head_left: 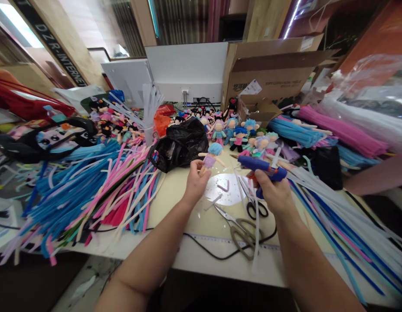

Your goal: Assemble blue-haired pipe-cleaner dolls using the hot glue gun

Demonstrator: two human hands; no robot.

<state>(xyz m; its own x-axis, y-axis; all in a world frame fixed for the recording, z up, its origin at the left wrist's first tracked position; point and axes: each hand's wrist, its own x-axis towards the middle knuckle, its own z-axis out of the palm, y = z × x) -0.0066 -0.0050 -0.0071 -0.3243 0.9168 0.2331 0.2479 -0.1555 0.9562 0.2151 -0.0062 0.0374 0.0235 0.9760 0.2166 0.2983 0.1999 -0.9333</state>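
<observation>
My left hand [198,178] is closed on the lower part of a small doll [210,160] with blue hair, a lilac body and pale arms. In my right hand [269,187] is a blue glue gun [261,167], its nozzle pointing left toward the doll, with a gap between them. Below the two hands lies a round white disc [217,197] with a bent mauve pipe cleaner piece [223,186] and small scraps on it. Scissors with olive handles [240,232] and a black-handled pair [257,209] rest beside the disc.
Bundles of blue pipe cleaners [73,186] and pink ones [125,177] spread over the left side. A black plastic bag [181,145] sits behind my left hand. Finished-looking dolls [239,138] stand at the back before a cardboard box [269,73]. A black cable [217,256] crosses the front.
</observation>
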